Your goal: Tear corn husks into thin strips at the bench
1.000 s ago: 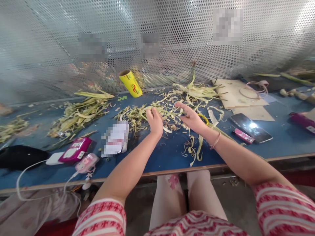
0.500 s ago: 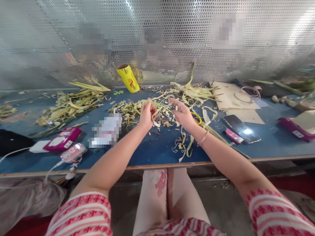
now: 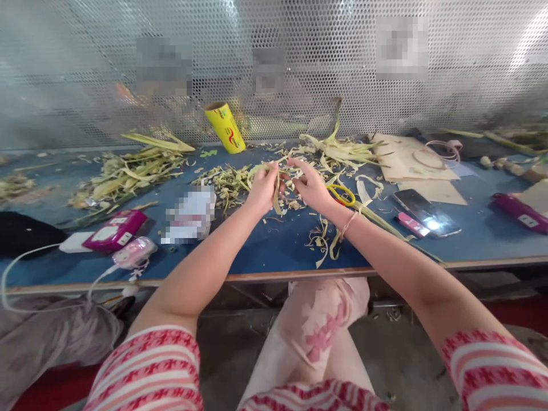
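My left hand (image 3: 262,189) and my right hand (image 3: 310,185) are held close together above the blue table (image 3: 274,251), both with fingers closed on a pale green leaf strip (image 3: 277,184) that hangs between them. Under and behind the hands lies a heap of green and yellow leaf scraps (image 3: 233,181). Yellow-handled scissors (image 3: 341,194) lie just right of my right wrist. More long leaves (image 3: 338,149) are piled behind the hands.
A yellow roll (image 3: 225,128) leans on the perforated metal screen (image 3: 299,63). Another leaf pile (image 3: 128,171) is at the left. A magenta device (image 3: 115,229), a pink gadget (image 3: 136,252) with white cables, a phone (image 3: 426,212) and cardboard sheets (image 3: 406,160) are on the table.
My hands have come together, from apart over the scraps to both pinching one strip lifted off the pile. The view has shifted slightly.
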A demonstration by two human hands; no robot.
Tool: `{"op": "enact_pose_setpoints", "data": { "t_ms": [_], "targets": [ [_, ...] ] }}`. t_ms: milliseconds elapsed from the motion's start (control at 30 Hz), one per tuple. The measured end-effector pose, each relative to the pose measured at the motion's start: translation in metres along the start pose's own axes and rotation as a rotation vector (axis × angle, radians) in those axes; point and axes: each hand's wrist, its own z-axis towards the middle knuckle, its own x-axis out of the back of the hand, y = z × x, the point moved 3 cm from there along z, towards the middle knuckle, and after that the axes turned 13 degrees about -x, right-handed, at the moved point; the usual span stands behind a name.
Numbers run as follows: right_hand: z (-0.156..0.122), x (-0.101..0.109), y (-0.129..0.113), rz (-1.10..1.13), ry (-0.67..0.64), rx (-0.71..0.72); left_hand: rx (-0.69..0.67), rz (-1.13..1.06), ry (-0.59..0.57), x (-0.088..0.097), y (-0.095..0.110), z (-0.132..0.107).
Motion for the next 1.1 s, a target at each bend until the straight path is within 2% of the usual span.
{"op": "enact_pose_setpoints", "data": {
  "t_ms": [167, 267, 400, 533, 667, 733, 900, 1100],
  "targets": [
    [0.01, -0.005, 0.001, 0.079, -0.037, -0.097, -0.103, 0.136, -0.099, 0.001, -0.009, 0.003],
    [0.012, -0.007, 0.002, 0.088, 0.02, -0.055, -0.162, 0.231, -0.144, 0.007, -0.011, 0.007],
    [0.009, -0.005, 0.008, 0.11, 0.041, -0.031, -0.245, 0.401, -0.074, 0.016, -0.015, 0.014],
    [0.004, -0.002, 0.009, 0.145, 0.019, -0.026, -0.299, 0.391, -0.018, 0.021, -0.027, 0.021],
    [-0.003, -0.003, 0.006, 0.171, -0.022, -0.036, -0.275, 0.339, 0.061, 0.024, -0.033, 0.025],
    [-0.005, -0.004, 0.005, 0.195, -0.051, -0.062, -0.246, 0.304, 0.064, 0.023, -0.033, 0.025],
    [-0.006, 0.002, 0.005, 0.305, -0.057, -0.167, -0.211, 0.265, -0.001, 0.017, -0.029, 0.019],
    [-0.005, 0.012, 0.002, 0.423, -0.009, -0.225, -0.179, 0.255, -0.089, 0.009, -0.03, 0.015]
  ]
}}
